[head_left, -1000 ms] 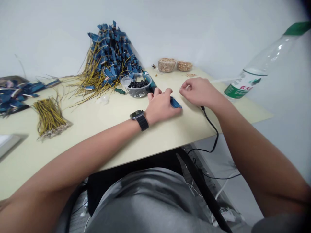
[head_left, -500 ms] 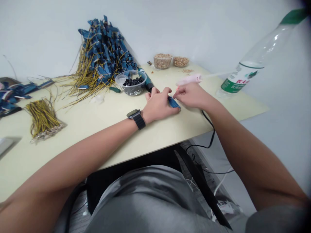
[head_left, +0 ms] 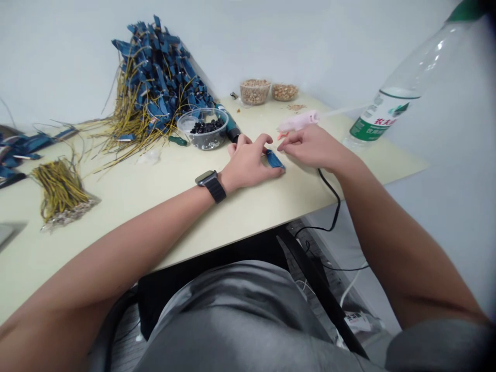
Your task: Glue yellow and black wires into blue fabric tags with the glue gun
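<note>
My left hand (head_left: pixel 250 163), with a dark watch on the wrist, rests on the table. Its thumb and a finger hold a small flat blue piece (head_left: pixel 275 159) by its ends against the tabletop. Just right of that piece is my right hand (head_left: pixel 312 147), with thumb and forefinger pinched together. Whatever may be between those fingertips is too small to make out. Behind the right hand lies a pale pink glue gun (head_left: pixel 299 122) with an orange trigger, partly hidden by the hand.
Blue pieces with yellow wires form a tall pile (head_left: pixel 155 82) against the wall. A clear tub (head_left: pixel 207 138) holds small black parts. Two tubs of tan bits (head_left: pixel 254 92) stand behind. At left lies a yellow wire bundle (head_left: pixel 62 188); at right, a large bottle (head_left: pixel 382 111). A black cable (head_left: pixel 336 212) hangs over the edge.
My right fingertips have drawn back slightly from the blue piece. My left hand still holds it in place. The whole view has shifted a little.
</note>
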Tool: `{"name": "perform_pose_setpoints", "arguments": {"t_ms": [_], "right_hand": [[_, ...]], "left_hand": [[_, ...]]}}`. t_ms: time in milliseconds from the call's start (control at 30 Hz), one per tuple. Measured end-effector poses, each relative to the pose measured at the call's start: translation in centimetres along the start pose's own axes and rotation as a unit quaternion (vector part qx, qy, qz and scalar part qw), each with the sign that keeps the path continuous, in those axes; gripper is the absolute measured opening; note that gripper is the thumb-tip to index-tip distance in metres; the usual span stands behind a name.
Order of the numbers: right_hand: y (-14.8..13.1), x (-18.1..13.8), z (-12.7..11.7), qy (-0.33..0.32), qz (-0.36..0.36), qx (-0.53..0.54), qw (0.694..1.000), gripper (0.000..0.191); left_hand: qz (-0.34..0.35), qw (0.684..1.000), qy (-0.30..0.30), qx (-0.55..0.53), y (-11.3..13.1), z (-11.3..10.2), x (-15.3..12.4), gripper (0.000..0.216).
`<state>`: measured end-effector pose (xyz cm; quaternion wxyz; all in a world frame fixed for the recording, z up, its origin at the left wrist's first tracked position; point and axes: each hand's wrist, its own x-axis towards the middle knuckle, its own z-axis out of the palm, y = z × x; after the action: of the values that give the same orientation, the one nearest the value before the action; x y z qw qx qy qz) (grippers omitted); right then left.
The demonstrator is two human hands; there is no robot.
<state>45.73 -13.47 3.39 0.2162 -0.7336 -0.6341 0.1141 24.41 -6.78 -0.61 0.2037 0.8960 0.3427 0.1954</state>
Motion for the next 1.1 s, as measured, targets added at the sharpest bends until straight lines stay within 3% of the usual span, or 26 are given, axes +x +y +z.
{"name": "perform_pose_setpoints", "arguments": {"t_ms": [100,267,600,767,867,1100], "right_hand": [[-0.3,-1.9,-0.7,-0.007,0.068,0.021,0.997,0.026],[-0.6,-4.1,-0.7,-0.036,0.1,0.032,0.994,0.023],[-0.9,-4.7,-0.4,-0.041,0.09,0.041,0.994,0.022],[-0.4,-4.5,-0.1,-0.032,0.052,0.036,0.997,0.019],[0.0,-4.4,0.1,-0.007,0.038,0.032,0.999,0.019],[1.5,-5.5,0.1,0.122,0.055,0.074,0.988,0.022]], "left_hand": [[0.007,1.0,-0.009,-0.013,-0.4,-0.3,0.1,0.083],[0.019,1.0,-0.006,-0.01,-0.8,-0.3,0.3,0.08],[0.028,1.0,0.003,-0.011,-1.0,0.0,0.4,0.076],[0.029,1.0,0.008,-0.005,-1.0,0.2,0.5,0.077],[0.024,1.0,0.012,-0.001,-0.8,0.3,0.3,0.075],[-0.005,0.999,0.025,0.032,0.9,0.7,0.3,0.073]]}}
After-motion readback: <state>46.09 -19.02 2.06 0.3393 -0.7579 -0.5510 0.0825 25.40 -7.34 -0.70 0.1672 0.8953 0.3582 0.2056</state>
